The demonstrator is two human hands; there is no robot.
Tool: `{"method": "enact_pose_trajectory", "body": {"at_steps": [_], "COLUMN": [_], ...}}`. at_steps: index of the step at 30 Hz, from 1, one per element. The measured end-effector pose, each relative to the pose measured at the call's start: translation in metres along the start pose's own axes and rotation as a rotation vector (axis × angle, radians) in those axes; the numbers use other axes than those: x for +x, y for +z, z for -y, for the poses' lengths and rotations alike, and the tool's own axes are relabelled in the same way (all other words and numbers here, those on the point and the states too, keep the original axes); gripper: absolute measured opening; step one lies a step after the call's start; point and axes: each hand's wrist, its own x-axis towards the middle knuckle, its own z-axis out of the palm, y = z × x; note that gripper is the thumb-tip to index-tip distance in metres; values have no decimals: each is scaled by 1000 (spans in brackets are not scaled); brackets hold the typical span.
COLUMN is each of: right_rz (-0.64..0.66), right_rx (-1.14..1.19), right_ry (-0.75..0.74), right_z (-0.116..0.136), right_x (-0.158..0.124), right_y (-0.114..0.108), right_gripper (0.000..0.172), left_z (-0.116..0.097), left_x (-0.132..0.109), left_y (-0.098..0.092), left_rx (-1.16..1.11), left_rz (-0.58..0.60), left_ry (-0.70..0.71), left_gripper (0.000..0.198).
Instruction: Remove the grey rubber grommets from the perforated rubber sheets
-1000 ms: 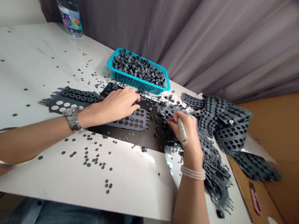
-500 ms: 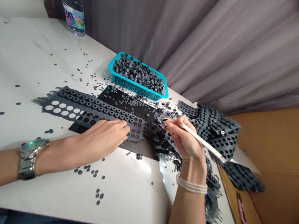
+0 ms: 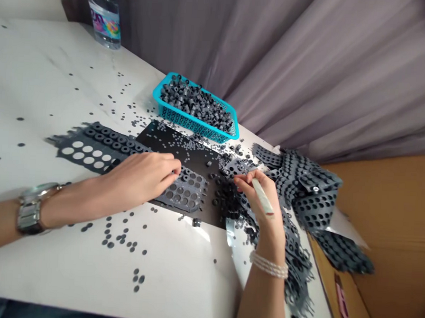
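Observation:
My left hand lies over a grey perforated rubber sheet, its fingers curled together beside the rows of raised rings. What its fingertips pinch, if anything, is hidden. Open round holes run along the sheet's near side; at the left end the white table shows through them. My right hand is closed around a slim white stick, fingertips just above a heap of loose black rings. The sheet rests partly on a black mat.
A turquoise basket full of small grey rings stands behind the mat. Small dark discs lie scattered over the white table. More perforated sheets are piled at right, near a pink cutter. A water bottle stands at back left.
My left hand has shifted up and slightly left over the sheet, baring more holes. My right hand has lowered and turned, the stick now pointing toward me; the dark ring at its fingertips is no longer visible.

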Motion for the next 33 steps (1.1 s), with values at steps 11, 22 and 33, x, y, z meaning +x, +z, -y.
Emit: {"method": "enact_pose_trajectory", "body": {"at_steps": [11, 22, 33], "right_rz": [53, 226, 165], "right_rx": [305, 346, 162], "right_ry": [-35, 136, -106], "right_z": [37, 29, 27], "right_x": [-11, -14, -17], "right_y": [39, 68, 74], "right_gripper": [38, 24, 31], "left_z": [10, -10, -12], "left_x": [13, 19, 22], "left_y": [4, 12, 10], "left_rx": [-156, 105, 134], "left_rz": [-40, 70, 74], "left_ry": [-39, 77, 84], "left_gripper": [29, 26, 30]}}
